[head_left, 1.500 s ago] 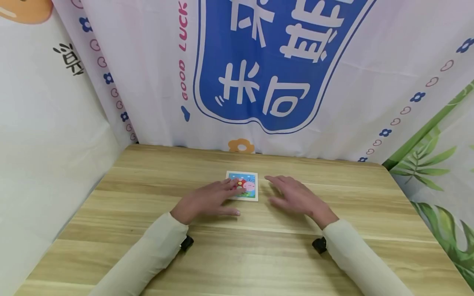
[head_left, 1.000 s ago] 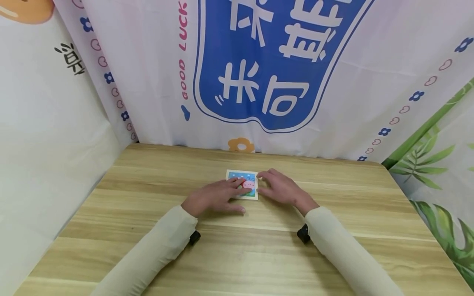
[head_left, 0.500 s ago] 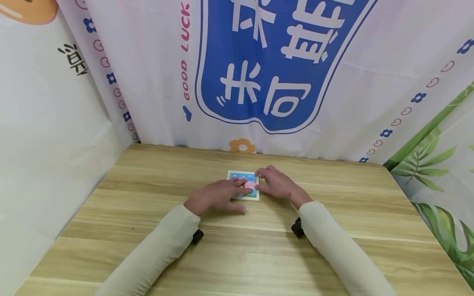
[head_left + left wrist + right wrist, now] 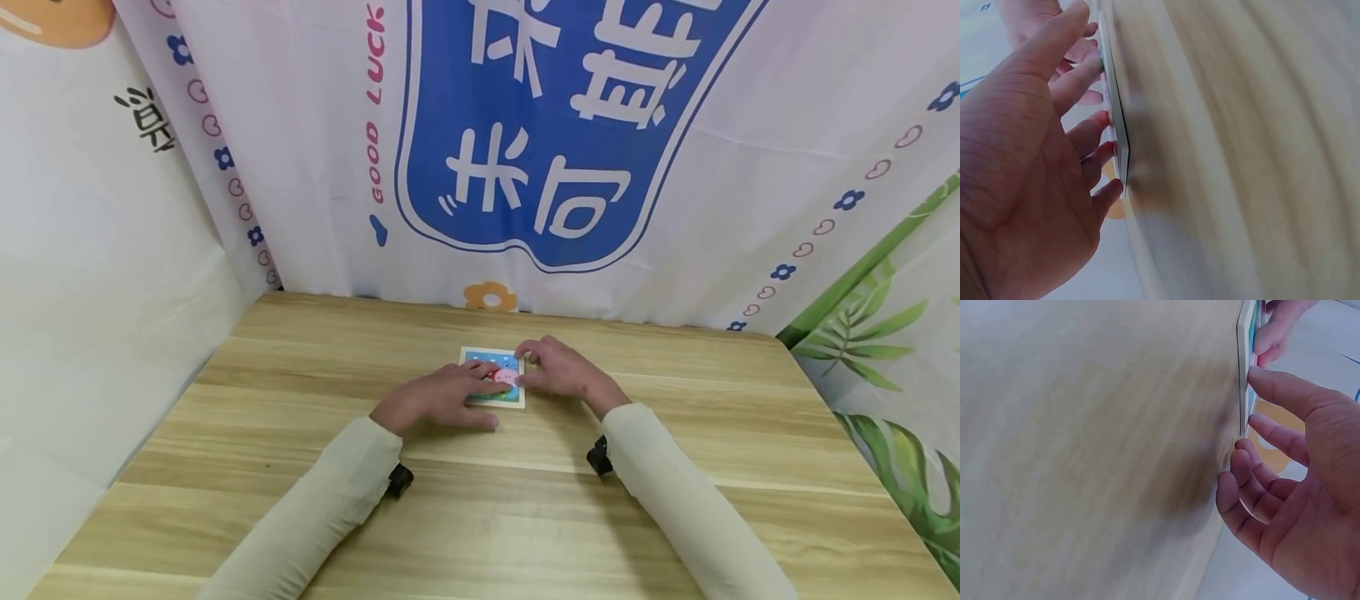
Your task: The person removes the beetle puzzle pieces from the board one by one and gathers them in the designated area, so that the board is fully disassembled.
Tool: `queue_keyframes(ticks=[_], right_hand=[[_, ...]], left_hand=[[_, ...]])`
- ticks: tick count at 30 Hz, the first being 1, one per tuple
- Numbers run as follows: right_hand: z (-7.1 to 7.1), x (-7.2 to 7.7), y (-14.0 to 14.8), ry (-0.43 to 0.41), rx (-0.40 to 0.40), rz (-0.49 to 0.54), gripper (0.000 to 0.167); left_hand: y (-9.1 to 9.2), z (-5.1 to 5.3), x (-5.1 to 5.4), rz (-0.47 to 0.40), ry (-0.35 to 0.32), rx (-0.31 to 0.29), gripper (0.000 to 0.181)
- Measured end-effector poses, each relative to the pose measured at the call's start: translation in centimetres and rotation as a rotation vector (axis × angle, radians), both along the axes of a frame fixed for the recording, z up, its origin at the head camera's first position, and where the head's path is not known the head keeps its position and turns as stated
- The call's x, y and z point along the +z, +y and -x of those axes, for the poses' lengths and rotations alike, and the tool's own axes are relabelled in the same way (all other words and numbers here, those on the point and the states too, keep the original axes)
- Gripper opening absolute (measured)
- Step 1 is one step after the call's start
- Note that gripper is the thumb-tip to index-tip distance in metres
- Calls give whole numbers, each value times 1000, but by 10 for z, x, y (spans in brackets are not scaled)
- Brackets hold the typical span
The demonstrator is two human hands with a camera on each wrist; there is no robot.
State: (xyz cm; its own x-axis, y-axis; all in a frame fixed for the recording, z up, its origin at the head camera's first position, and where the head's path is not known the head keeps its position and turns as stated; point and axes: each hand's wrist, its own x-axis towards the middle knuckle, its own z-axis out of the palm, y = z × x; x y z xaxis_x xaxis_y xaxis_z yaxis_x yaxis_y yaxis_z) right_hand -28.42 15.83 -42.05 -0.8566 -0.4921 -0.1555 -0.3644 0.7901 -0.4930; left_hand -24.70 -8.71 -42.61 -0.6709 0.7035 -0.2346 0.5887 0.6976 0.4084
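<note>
On the wooden table lies a small, thin square picture board [image 4: 506,376] with a pale border and a pink-faced red cartoon bug on blue. My left hand [image 4: 438,397] rests its extended fingertips on the picture's face, covering its left part, with the thumb off the near edge. At the right edge is my right hand [image 4: 564,371]. In the right wrist view, its thumb and index tips touch the face of the board [image 4: 1244,375], while the other fingers curl loosely beyond the edge. The left wrist view shows the board [image 4: 1116,115] edge-on under the left fingertips.
The wood-grain table [image 4: 480,533] reaches back to a printed cloth [image 4: 315,217] with a blue sign. White cloth [image 4: 97,333] hangs along the left side, leaf-patterned cloth [image 4: 892,383] along the right. Each wrist carries a small black device [image 4: 400,480].
The right hand has moved left from beside the board to its right edge. My left hand has slid slightly right over the picture. Over the last half second both barely move.
</note>
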Motion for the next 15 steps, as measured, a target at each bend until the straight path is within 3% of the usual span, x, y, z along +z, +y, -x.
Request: queue_keyframes(ticks=[6, 15], right_hand=[[5, -1, -2, -51, -24, 35, 36], [10, 2, -4, -110, -12, 57, 37]], left_hand=[[1, -1, 1, -39, -56, 30, 64], [3, -1, 4, -16, -47, 46, 61]])
